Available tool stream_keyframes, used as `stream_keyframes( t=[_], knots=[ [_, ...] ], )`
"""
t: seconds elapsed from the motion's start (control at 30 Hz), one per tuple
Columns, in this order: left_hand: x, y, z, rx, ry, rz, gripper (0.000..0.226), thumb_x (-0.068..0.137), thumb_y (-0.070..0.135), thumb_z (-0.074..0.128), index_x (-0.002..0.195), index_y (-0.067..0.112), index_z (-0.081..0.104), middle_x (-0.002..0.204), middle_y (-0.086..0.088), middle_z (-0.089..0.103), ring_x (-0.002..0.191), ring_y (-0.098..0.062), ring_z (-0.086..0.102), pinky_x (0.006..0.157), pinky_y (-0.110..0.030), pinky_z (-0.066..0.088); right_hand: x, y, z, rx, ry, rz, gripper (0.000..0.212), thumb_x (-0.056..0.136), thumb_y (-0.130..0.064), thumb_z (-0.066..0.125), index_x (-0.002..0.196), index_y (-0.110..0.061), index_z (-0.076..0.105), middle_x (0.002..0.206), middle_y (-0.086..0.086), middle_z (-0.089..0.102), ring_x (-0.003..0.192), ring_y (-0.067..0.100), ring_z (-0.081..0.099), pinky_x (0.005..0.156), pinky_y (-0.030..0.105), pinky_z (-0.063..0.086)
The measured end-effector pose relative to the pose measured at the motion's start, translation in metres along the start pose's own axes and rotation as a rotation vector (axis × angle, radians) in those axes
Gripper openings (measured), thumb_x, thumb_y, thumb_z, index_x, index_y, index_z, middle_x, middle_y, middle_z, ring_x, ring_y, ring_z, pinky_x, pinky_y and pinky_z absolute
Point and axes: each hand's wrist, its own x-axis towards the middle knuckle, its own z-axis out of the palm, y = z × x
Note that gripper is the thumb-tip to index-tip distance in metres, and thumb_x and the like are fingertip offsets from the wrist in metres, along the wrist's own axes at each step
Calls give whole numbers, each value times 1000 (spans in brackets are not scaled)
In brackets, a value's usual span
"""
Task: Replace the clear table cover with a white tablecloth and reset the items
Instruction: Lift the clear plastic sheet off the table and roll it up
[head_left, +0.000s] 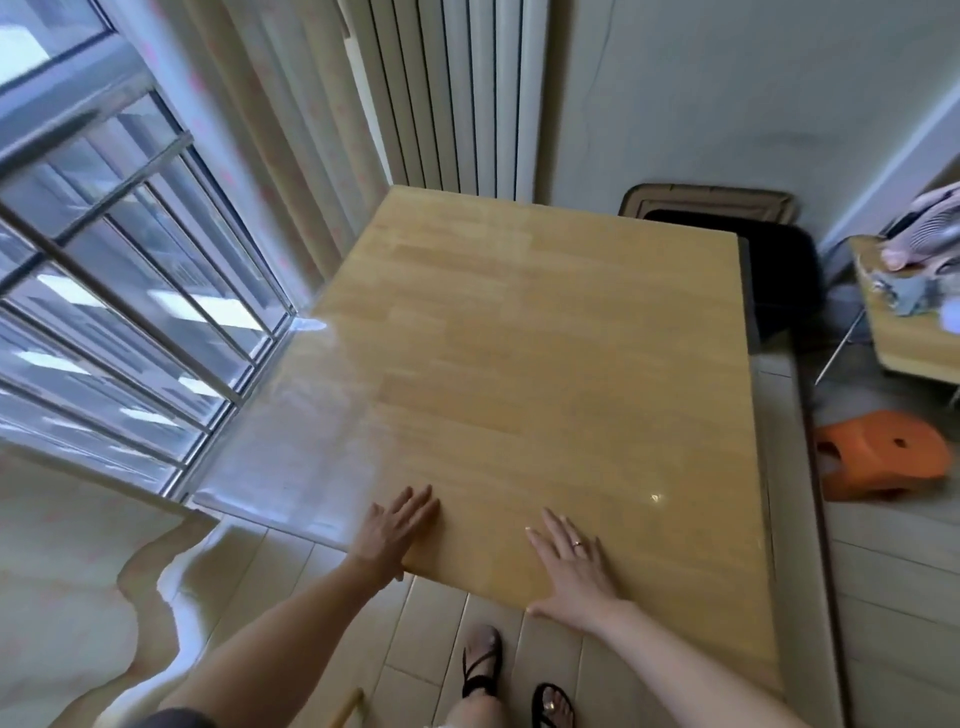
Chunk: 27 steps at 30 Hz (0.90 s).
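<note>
The clear table cover (291, 415) overhangs the wooden surface (545, 364) toward 9 o'clock. Both hands lie flat on it with fingers spread, left hand (395, 530) at 7 o'clock, right hand (571, 566) at 6. Slide with even palm pressure so it doesn't buckle.

Bare forearms, no sleeves reaching the wrists; a ring (577, 544) circles one finger of the right hand (571, 574), the left hand (396, 530) is unadorned. Below the hands, black strappy sandals (551, 704) on both feet.
</note>
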Motion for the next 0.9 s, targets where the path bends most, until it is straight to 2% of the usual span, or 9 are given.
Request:
stream_keyframes(
  t=[0.07, 0.13, 0.27, 0.43, 0.57, 0.63, 0.7, 0.8, 0.9],
  knots=[
    [-3, 0, -5, 28, -40, 25, 116, 73, 41, 75, 151, 17, -8, 159, 0, -10, 147, -22, 4, 109, -42, 30, -1, -4, 4, -38, -17, 10, 109, 76, -53, 68, 151, -23, -4, 155, 4, -28, 143, 26, -22, 113, 59, -5],
    [0, -4, -5, 32, -25, 44, 112, 77, 38, 72, 151, 18, -9, 159, 1, -13, 147, -22, 1, 111, -40, 29, -2, -9, 6, -77, -25, 27, 114, 74, -56, 67, 151, -21, -10, 153, 8, -31, 142, 29, -25, 111, 62, -6],
    [4, -18, -9, 15, -32, 146, 94, 84, 37, 65, 152, 21, 2, 160, 3, -5, 146, -20, 11, 110, -33, 33, -3, -20, 9, -98, -26, 76, 115, 75, -58, 65, 150, -19, -13, 152, 12, -32, 141, 34, -25, 110, 64, -7],
    [16, -31, -35, 93, -74, 289, 77, 86, 36, 56, 150, 14, 18, 158, -6, 14, 133, -25, 39, 105, -34, 36, -2, -22, 4, -73, 43, 15, 90, 83, -51, 55, 152, -24, 4, 157, 10, -20, 145, 30, -17, 113, 56, -10],
    [29, -38, -55, 11, -187, 294, 65, 86, 35, 58, 143, 16, 34, 140, -6, 47, 118, -27, 52, 97, -36, 44, -3, -19, -18, 57, 45, -4, 57, 87, -38, 43, 143, -28, 37, 158, 2, 15, 145, 20, 15, 119, 39, 7],
    [37, -46, -64, -81, -257, 280, 49, 87, 33, 60, 133, 20, 48, 133, -5, 53, 117, -25, 53, 97, -35, 44, 1, -16, -39, 156, 56, 30, 40, 90, -35, 43, 129, -29, 52, 142, 0, 48, 129, 20, 45, 106, 30, 33],
    [43, -51, -74, -171, -298, 275, 32, 90, 28, 59, 120, 18, 59, 127, -5, 59, 115, -23, 55, 95, -34, 44, 7, -12, -58, 213, 70, 60, 25, 93, -34, 45, 114, -27, 58, 119, -4, 64, 109, 20, 58, 88, 28, 43],
    [51, -55, -90, -217, -195, 237, 24, 93, 29, 57, 111, 16, 65, 119, -4, 64, 111, -21, 58, 87, -30, 45, 18, -9, -75, 199, 174, 159, 18, 92, -36, 52, 102, -23, 60, 108, -3, 68, 103, 22, 60, 82, 28, 42],
    [61, -55, -101, -176, 89, 148, 25, 93, 35, 54, 111, 20, 63, 118, -1, 64, 109, -20, 57, 79, -27, 39, 29, -8, -81, 163, 362, 291, 16, 90, -34, 55, 98, -22, 62, 108, -2, 69, 105, 24, 60, 77, 29, 40]
  ],
)
